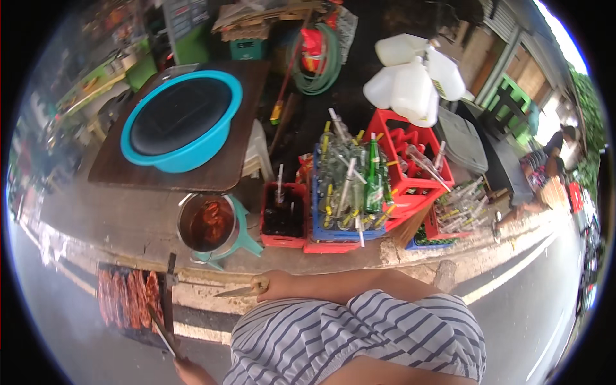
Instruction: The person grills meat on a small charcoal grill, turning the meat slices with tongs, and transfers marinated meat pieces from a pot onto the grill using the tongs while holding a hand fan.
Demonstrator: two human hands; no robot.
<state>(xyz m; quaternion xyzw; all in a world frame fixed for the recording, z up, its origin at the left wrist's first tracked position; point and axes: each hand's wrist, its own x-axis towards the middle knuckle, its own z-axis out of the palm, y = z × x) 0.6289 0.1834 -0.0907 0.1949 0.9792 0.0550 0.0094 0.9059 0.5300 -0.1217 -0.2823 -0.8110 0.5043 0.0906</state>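
My left hand (190, 371) holds a long, narrow utensil (166, 334), perhaps tongs; its tip rests at the right end of the meat row. Several reddish strips of meat (127, 298) lie side by side on a grill (167, 301). In my right hand (276, 286) is a knife (238, 291) with a pale handle, its blade pointing left towards the grill and held apart from the meat. Beyond the grill, a metal pot (235, 226) of red-brown sauce with reddish pieces in it stands on a turquoise plastic stool (240, 248).
A brown table (250, 106) bears a blue basin (127, 144) with a dark round cover. Red (284, 242) and blue crates (346, 235) hold glass bottles with straws. White plastic jugs (411, 91) hang above a red crate (409, 185). A person (553, 187) sits far right; road (524, 308) lies behind.
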